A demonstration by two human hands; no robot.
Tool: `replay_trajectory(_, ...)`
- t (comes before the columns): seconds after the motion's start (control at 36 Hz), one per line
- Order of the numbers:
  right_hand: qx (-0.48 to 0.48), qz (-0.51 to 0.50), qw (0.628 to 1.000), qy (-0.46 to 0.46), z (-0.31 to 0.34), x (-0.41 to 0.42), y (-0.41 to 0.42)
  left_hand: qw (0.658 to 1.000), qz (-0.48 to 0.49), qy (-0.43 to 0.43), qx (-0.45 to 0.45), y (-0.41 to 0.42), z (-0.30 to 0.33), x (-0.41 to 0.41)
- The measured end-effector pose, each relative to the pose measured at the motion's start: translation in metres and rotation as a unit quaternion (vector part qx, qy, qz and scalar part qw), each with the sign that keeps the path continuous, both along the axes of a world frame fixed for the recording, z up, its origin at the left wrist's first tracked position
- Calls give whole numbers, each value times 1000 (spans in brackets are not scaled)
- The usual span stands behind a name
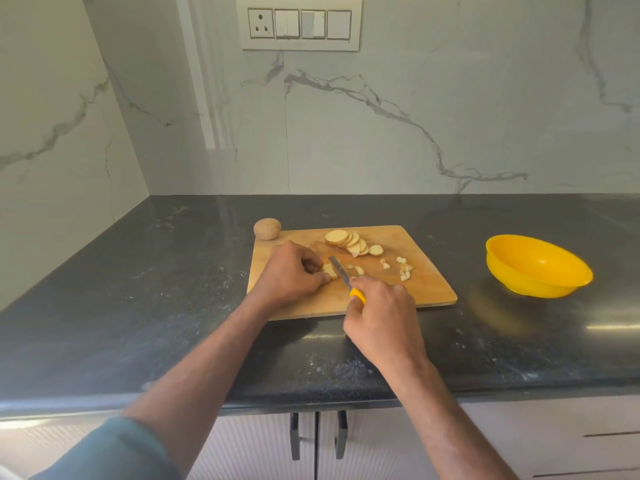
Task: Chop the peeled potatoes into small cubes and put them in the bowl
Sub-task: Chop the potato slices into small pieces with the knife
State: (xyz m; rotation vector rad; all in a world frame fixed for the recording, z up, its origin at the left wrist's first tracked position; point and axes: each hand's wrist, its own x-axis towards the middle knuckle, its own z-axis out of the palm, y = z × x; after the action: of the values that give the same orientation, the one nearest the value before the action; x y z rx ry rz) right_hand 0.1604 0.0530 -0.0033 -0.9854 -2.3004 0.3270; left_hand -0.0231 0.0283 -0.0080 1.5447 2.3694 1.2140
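A wooden cutting board (pixel 426 289) lies on the dark counter. My left hand (pixel 291 271) pinches a small stack of potato slices (pixel 330 271) on the board. My right hand (pixel 379 317) grips a yellow-handled knife (pixel 341 273), its blade resting against the right side of that stack. A fanned row of round potato slices (pixel 349 240) lies at the board's far side. Several small potato cubes (pixel 401 266) are scattered to the right of the blade. A yellow bowl (pixel 536 268) stands on the counter right of the board; its visible inside holds nothing.
A whole round potato (pixel 266 229) sits at the board's far left corner. The marble wall rises behind the counter (pixel 138 289), with a switch panel (pixel 299 24) up on it. Cabinet doors with black handles (pixel 317 434) are below the counter's front edge.
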Motion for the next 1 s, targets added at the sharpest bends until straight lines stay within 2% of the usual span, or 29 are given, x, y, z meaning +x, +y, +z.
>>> replay_trajectory(0.33,28,10,1000,-5,-5,-18,7,1000,-6,-3,9,1,-1,0)
replay_trajectory(1.0,8,46,997,-66,0,-15,-7,1000,-2,1,-6,3,1,1)
